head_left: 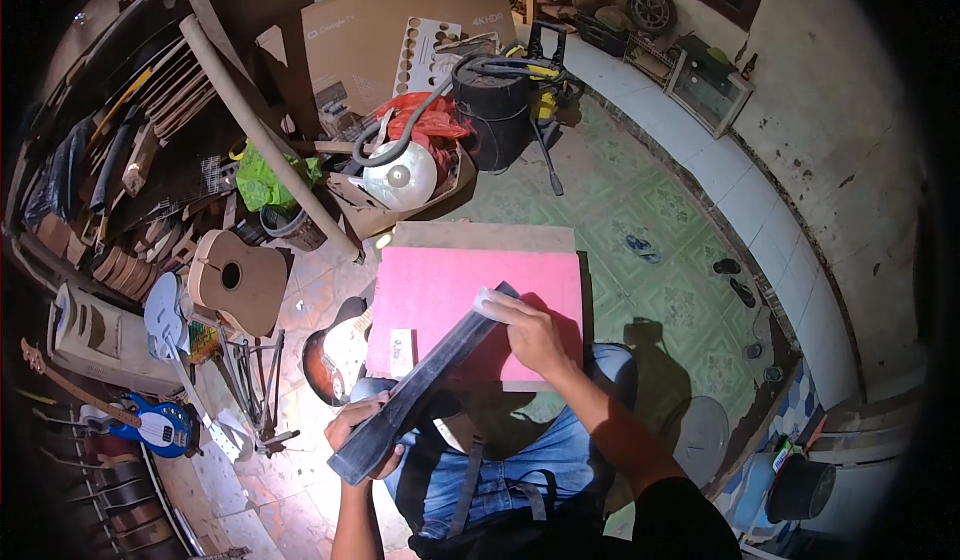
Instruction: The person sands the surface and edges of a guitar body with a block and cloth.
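Note:
My left hand (355,425) grips the wide lower end of a long dark grey neck-shaped piece (430,380), which lies diagonally from lower left to upper right. My right hand (535,335) presses a small pale block or pad (484,300) onto the piece near its upper end, with the fingers closed over it. Beneath is a pink foam sheet (475,270) on a board. A small light block (402,352) lies on the sheet's left part, beside the dark piece.
An electric guitar (330,360), an unfinished acoustic body (235,285) and a blue bass (160,425) stand left. A cluttered rack (200,40) is behind them. Ahead are a black vacuum (485,110) and boxes. Sandals (642,247) lie on green tiles at right.

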The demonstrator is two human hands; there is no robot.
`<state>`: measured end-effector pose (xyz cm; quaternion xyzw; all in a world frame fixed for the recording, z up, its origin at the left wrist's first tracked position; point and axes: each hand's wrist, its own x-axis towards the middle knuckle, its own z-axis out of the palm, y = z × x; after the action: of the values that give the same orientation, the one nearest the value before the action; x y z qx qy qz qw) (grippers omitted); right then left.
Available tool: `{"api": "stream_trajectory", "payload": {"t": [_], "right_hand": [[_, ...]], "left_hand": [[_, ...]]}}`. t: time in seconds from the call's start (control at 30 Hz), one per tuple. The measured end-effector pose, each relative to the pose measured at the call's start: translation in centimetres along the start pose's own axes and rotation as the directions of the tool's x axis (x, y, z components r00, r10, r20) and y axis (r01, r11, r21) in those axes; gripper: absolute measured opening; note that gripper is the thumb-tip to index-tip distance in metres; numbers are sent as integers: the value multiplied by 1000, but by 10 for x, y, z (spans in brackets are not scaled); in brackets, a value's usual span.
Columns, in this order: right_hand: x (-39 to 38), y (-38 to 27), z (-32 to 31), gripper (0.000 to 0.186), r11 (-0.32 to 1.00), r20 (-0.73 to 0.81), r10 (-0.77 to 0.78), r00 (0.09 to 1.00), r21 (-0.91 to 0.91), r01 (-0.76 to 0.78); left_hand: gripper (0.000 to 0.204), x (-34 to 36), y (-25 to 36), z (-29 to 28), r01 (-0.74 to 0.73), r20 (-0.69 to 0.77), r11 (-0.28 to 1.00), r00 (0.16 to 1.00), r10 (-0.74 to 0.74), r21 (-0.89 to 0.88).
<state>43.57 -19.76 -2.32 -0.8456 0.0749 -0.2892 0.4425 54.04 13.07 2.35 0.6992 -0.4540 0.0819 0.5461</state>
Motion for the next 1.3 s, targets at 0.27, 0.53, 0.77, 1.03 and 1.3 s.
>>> {"api": "stream_trajectory", "payload": {"t": [0.27, 0.53, 0.77, 1.03, 1.3], "right_hand": [[27, 18, -7, 57, 997, -61, 48, 997, -53, -51], [22, 53, -9, 58, 964, -87, 250, 964, -70, -256], [7, 28, 9, 56, 976, -115, 92, 989, -185, -113], [-11, -26, 17, 58, 964, -13, 78, 997, -254, -79], [4, 33, -6, 59, 920, -115, 284, 952, -248, -304]], "left_hand": [[53, 10, -3, -4, 25, -15, 1000, 1000, -25, -15], [63, -2, -13, -4, 58, 8, 998, 998, -58, -19], [64, 1, -7, -6, 75, -6, 997, 997, -76, -23], [65, 2, -5, -3, 105, -30, 993, 994, -107, -43], [64, -2, -5, 3, 105, -17, 994, 994, -106, -40]]}}
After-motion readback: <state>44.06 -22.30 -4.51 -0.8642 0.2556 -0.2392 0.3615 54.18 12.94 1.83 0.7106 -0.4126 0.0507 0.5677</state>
